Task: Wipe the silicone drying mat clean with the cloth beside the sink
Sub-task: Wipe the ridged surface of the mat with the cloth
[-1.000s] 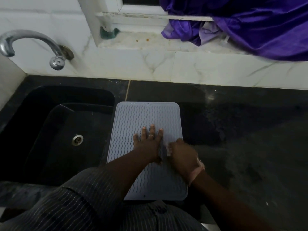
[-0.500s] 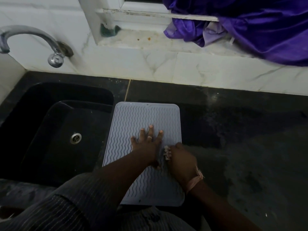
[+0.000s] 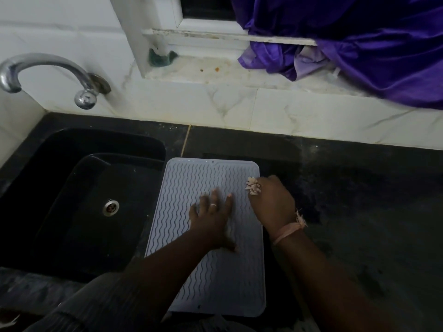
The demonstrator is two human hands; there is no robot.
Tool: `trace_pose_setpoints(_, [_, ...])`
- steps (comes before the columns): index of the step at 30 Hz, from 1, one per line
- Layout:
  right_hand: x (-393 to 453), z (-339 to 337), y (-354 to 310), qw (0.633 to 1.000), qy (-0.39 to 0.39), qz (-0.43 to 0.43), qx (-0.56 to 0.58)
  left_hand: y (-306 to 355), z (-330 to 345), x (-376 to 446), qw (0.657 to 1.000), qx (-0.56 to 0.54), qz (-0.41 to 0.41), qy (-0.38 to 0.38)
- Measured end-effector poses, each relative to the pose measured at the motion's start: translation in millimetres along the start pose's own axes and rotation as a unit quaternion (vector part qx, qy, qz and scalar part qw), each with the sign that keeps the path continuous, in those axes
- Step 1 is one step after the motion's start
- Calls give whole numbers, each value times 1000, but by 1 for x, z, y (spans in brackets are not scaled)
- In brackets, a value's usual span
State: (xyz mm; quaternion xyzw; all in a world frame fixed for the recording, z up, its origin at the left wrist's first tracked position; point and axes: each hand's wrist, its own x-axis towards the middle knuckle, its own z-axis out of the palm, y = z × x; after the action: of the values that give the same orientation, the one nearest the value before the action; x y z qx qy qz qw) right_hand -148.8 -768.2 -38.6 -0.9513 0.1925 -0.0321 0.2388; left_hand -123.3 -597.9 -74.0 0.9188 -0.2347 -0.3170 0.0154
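Silicone like this mat [image 3: 211, 279], lying on the worktop [image 3: 359, 212] beside the sink [image 3: 79, 192], feels light, floppy and likely to skid, so my left hand [image 3: 212, 220] presses flat on its middle while my right hand [image 3: 272, 201] bunches the soft cloth [image 3: 253, 186] at its far right edge.

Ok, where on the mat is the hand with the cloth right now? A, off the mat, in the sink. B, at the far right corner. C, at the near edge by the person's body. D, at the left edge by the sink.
B: the right hand grips the cloth at the far right corner of the mat, while the left hand presses flat on the middle.
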Motion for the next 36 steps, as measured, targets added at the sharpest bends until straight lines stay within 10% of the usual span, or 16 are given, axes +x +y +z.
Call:
trace_pose_setpoints(26, [-56,19,6,963,-264,-32,-44,5,-52,53,995,74,-33,-50])
trace_pose_setpoints(36, [86,40,-9,998,-52,-17,-37,8,-63,52,994,101,-30,-26])
